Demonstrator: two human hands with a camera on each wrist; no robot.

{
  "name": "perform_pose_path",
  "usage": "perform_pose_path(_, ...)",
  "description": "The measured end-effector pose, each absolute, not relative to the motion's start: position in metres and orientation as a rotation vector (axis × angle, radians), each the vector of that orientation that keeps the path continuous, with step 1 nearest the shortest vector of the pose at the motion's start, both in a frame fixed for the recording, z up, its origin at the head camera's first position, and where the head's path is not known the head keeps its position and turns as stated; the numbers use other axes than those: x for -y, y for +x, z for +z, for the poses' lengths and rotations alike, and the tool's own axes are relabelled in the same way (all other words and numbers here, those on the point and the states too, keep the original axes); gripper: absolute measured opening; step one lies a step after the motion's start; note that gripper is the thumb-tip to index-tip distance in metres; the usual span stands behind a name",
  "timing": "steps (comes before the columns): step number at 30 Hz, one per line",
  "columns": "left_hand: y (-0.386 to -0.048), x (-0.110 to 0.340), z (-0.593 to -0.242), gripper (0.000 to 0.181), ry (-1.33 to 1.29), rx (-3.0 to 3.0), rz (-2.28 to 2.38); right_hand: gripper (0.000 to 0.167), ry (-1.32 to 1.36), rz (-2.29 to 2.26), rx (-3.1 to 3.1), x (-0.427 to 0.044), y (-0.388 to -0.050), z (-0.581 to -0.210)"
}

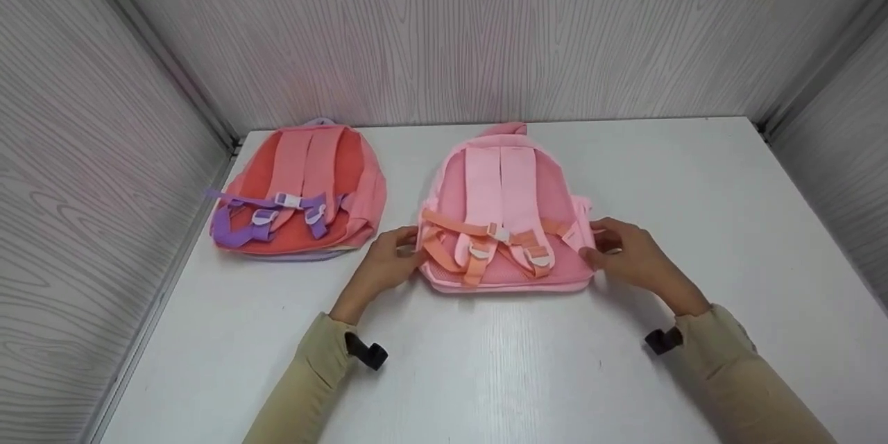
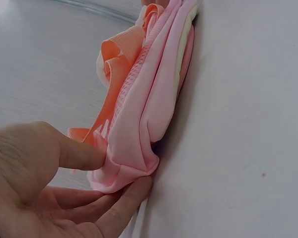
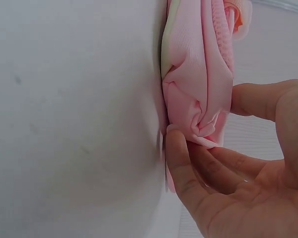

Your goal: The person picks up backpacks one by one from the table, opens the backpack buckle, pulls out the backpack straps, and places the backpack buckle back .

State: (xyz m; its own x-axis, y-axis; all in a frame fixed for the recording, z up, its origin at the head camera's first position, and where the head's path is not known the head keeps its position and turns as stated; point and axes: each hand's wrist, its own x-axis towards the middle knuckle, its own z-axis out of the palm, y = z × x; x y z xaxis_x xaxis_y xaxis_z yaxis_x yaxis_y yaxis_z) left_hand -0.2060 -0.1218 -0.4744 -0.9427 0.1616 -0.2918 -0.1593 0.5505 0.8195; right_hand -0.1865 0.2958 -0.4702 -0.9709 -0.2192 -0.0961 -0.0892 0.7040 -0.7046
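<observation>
A small pink backpack (image 1: 511, 215) lies on the white table with its straps facing up. Orange webbing and white buckles cross its lower part. My left hand (image 1: 390, 260) pinches its lower left side. In the left wrist view the thumb presses the top of the pink corner (image 2: 124, 171) and the fingers reach beneath it. On the opposite side my right hand (image 1: 635, 257) holds the lower right edge. The right wrist view has the thumb on the strap side and the fingertips (image 3: 175, 134) against the side fabric near the table. The backpack's front is face down and hidden.
A coral-red backpack (image 1: 298, 191) with purple webbing lies to the left, also straps up. The white table (image 1: 513, 361) meets grey wood-patterned panels (image 1: 444, 35) at the back and both sides. Dark bands with small devices (image 1: 368, 352) sit at both wrists.
</observation>
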Motion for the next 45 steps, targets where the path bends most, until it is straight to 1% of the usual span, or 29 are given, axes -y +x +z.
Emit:
perform_pose_path(10, -0.203, 0.135, -0.473, 0.059, 0.097, -2.502, 1.338, 0.058, -0.281, -1.136, -2.754, -0.284, -0.18, -0.47)
perform_pose_path(16, -0.201, 0.14, -0.468, 0.062, 0.085, -2.522, 1.274, 0.061, -0.281, -1.123, -2.77, -0.284, -0.18, -0.469)
perform_pose_path(20, -0.2, 0.142, -0.462, 0.062, 0.051, -2.542, 1.244, 0.066, -0.233, -1.129, -2.786, -0.28, -0.178, -0.462)
perform_pose_path(24, -0.198, 0.141, -0.452, 0.057, 0.056, -2.598, 1.259, 0.071, -0.201, -1.083, -2.859, -0.271, -0.176, -0.453)
perform_pose_path(27, -0.197, 0.138, -0.444, 0.054, 0.096, -2.666, 1.265, 0.068, -0.241, -1.064, -2.938, -0.263, -0.179, -0.449)
perform_pose_path(33, -0.198, 0.123, -0.433, 0.051, 0.243, -2.777, 1.267, 0.059, -0.402, -1.182, -3.045, -0.25, -0.188, -0.447)
perform_pose_path(39, -0.199, 0.106, -0.43, 0.051, 0.368, -2.822, 1.288, 0.057, -0.554, -1.232, -3.05, -0.234, -0.193, -0.449)
perform_pose_path(45, -0.2, 0.091, -0.428, 0.05, 0.484, -2.838, 1.291, 0.054, -0.581, -1.283, -3.01, -0.222, -0.195, -0.45)
